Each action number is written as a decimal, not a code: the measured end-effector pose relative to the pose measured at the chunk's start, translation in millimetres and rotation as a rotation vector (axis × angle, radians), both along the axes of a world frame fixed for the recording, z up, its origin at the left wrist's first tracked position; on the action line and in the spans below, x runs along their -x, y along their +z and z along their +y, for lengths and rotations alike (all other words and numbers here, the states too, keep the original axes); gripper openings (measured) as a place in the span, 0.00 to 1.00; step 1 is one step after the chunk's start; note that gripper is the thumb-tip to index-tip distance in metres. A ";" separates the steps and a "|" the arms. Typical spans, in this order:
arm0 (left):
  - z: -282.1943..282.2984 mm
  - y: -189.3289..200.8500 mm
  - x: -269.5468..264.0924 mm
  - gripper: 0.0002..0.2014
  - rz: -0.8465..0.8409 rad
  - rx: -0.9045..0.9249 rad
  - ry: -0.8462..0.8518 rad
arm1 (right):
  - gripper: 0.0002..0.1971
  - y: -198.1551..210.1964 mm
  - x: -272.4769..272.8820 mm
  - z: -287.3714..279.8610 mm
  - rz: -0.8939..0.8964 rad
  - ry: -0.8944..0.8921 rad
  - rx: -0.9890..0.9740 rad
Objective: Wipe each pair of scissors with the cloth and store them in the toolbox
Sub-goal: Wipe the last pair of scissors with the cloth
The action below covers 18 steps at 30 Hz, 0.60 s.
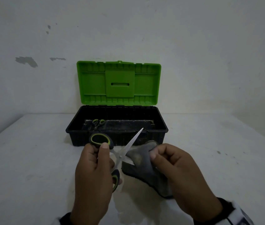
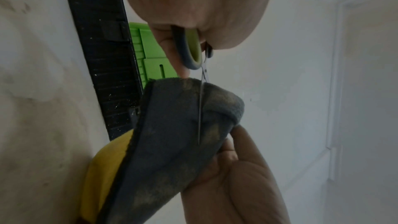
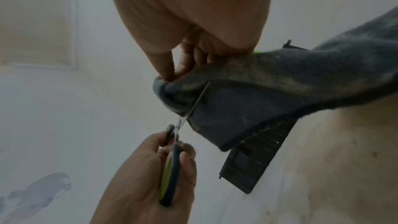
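A large pair of scissors with black and green handles has its blades spread apart. My left hand grips it by the handles, one loop showing under the palm. My right hand pinches a dirty grey cloth folded over the lower blade, while the other blade points up towards the toolbox. The toolbox stands open just beyond my hands, black base and raised green lid. A smaller pair of scissors with the same colours lies inside it at the left.
The white table runs back to a pale, scuffed wall behind the toolbox. A damp-looking stain marks the table under my hands. A yellow patch shows beside the cloth's lower edge in the left wrist view.
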<state>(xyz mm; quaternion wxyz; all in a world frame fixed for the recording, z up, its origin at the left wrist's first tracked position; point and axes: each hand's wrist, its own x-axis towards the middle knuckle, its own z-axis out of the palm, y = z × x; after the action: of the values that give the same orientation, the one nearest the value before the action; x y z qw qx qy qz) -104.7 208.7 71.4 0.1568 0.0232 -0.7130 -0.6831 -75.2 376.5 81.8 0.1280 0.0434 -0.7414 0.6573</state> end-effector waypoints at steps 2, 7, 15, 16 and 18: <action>0.9 0.3 -0.9 0.14 0.038 0.008 0.008 | 0.04 -5.5 1.5 2.2 -0.063 0.008 0.023; 3.7 -5.0 0.6 0.11 0.103 0.017 -0.014 | 0.05 -1.8 1.7 -0.6 -0.202 0.126 -0.107; 9.3 -11.4 1.2 0.10 0.165 0.017 -0.015 | 0.06 -1.5 8.7 -12.5 -0.116 0.159 -0.302; 8.6 -10.5 1.0 0.10 0.166 0.014 -0.010 | 0.06 -1.1 8.8 -12.0 -0.100 0.162 -0.310; 6.8 -7.2 -1.0 0.11 0.170 0.004 0.003 | 0.10 1.3 7.4 -9.2 -0.070 0.158 -0.328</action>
<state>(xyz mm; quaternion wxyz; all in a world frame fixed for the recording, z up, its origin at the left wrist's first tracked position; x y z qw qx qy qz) -103.7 215.5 64.2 0.2178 -0.0344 -0.6983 -0.6810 -82.7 367.3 83.1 0.0413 0.0987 -0.8370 0.5366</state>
